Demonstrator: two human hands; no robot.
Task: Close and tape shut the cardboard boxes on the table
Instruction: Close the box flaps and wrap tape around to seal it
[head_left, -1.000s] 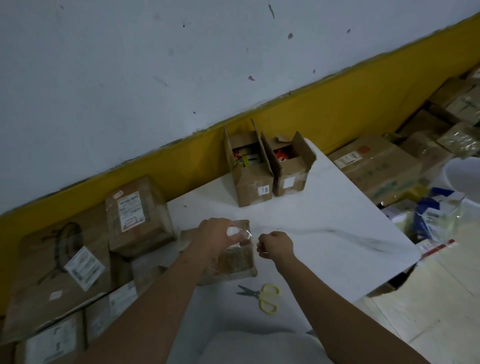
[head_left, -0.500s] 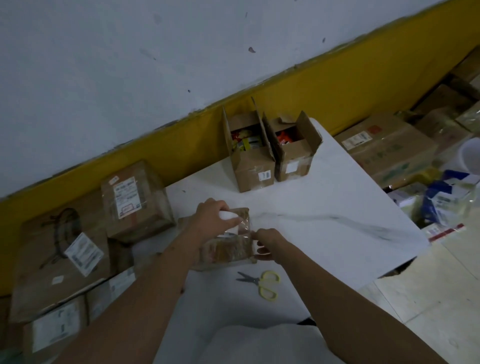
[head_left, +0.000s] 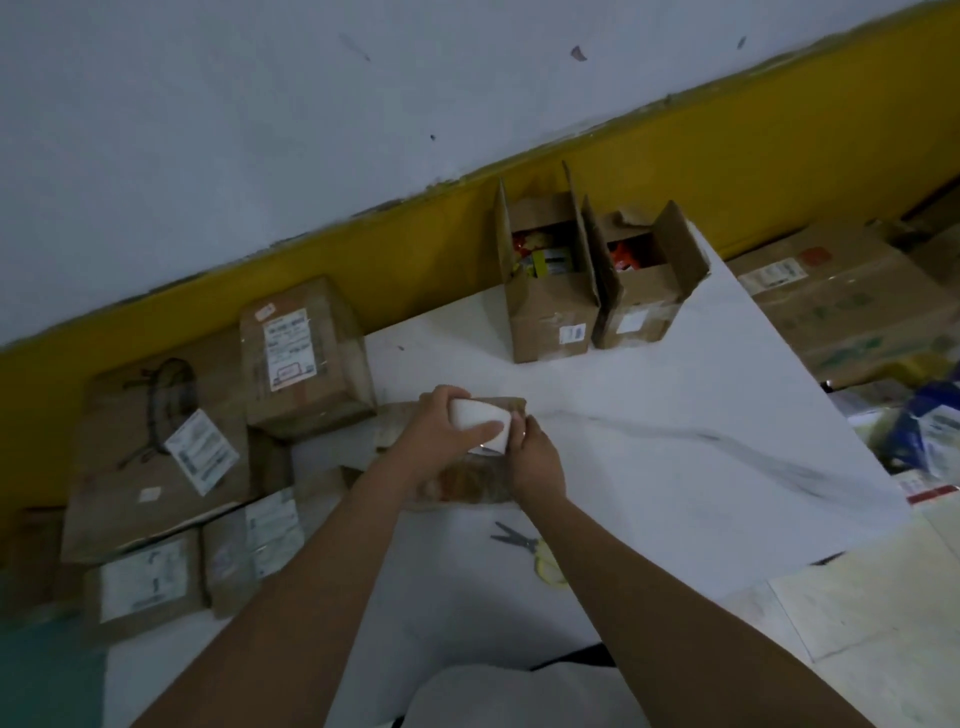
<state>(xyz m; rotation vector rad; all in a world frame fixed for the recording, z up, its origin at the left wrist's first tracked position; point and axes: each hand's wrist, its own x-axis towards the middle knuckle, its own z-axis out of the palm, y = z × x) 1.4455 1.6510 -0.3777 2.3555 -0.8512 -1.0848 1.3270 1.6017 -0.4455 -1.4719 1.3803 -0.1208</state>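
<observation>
In the head view, a small brown cardboard box (head_left: 467, 486) with a glossy, tape-wrapped surface is seen lying on the white bench (head_left: 701, 415), directly under both hands and near the bench's left edge. A white roll of tape (head_left: 480, 427) is gripped by the left hand (head_left: 441, 431), whose fingers are curled round it, and the roll is held just above the box. The right hand (head_left: 537, 460) is set against the roll's right edge with its fingers drawn together in a pinch there. The free end of the tape is probably what is held, though the strip itself is too thin to be made out. Yellow-handled scissors (head_left: 535, 551) lie on the bench just behind the right wrist, untouched. At the far edge, against the yellow wall band, two taller brown cardboard boxes are stood side by side and touching: the left open box (head_left: 550, 312) and the right open box (head_left: 641, 306). Their flaps are upright and coloured packets can be seen inside. Sealed, labelled brown cartons (head_left: 306, 364) are stacked beside the bench on the left. The task is judged to be at an early-to-middle stage. The small box appears closed and is being taped, while the two far boxes remain to be closed and taped.
</observation>
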